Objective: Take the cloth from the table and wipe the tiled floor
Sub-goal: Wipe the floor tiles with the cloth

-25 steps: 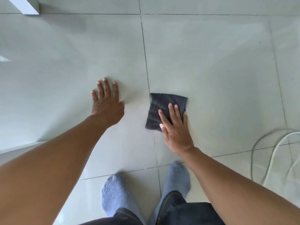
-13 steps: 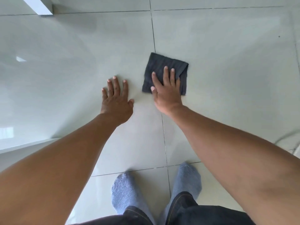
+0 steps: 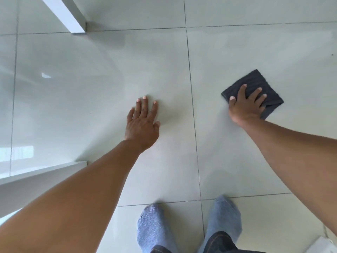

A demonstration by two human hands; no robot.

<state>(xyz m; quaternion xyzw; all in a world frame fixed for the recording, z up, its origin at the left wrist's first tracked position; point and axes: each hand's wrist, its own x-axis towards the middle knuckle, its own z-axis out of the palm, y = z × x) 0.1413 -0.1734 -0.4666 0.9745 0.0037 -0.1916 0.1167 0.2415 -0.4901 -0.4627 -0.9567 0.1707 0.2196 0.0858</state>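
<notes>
I press my right hand (image 3: 246, 105) flat, fingers spread, on the folded dark cloth (image 3: 255, 86) at two o'clock, so the palm drives it across the tiled floor (image 3: 237, 52). My left hand (image 3: 143, 121), fingers extended, braces bare tile near centre for support.

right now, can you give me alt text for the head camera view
Seen from above, a person's right hand presses a folded dark grey cloth flat on a pale glossy tiled floor, while the left hand rests palm down on the next tile. Two feet in blue-grey socks stand at the bottom edge.
</notes>
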